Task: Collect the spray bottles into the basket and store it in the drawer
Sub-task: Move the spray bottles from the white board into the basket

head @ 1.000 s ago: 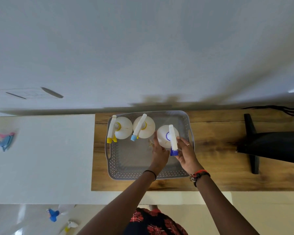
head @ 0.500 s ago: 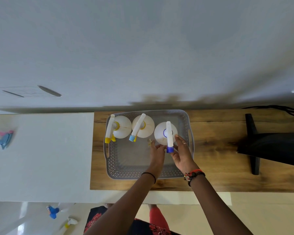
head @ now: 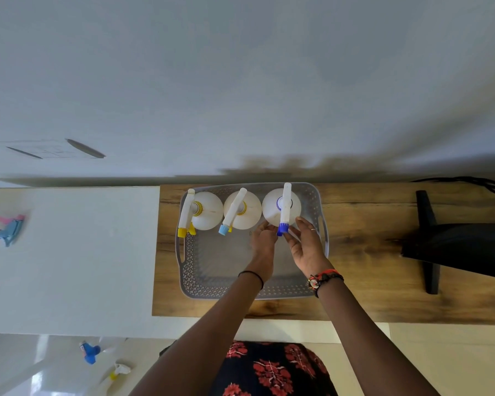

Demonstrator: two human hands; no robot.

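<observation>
A grey perforated basket [head: 183, 270] sits on the wooden table top [head: 369, 267]. Three white spray bottles stand in a row along its far wall: one with a yellow nozzle [head: 209, 210], one with a light blue nozzle [head: 247, 210], and one with a dark blue nozzle [head: 272, 205] at the right. My left hand [head: 262, 242] touches the near left side of the dark blue bottle. My right hand [head: 306, 247] holds its near right side, thumb under the nozzle tip. The near half of the basket holds nothing.
A white surface [head: 69, 252] adjoins the table on the left, with a pink and blue spray bottle [head: 5, 231] lying on it. Two more spray bottles, blue [head: 90, 351] and yellow [head: 119, 371], lie below at the lower left. A black stand [head: 455, 247] occupies the right.
Both hands have moved the dark blue bottle away from me to the basket's far wall, in line with the other two. Its nozzle has swung straighter toward me.
</observation>
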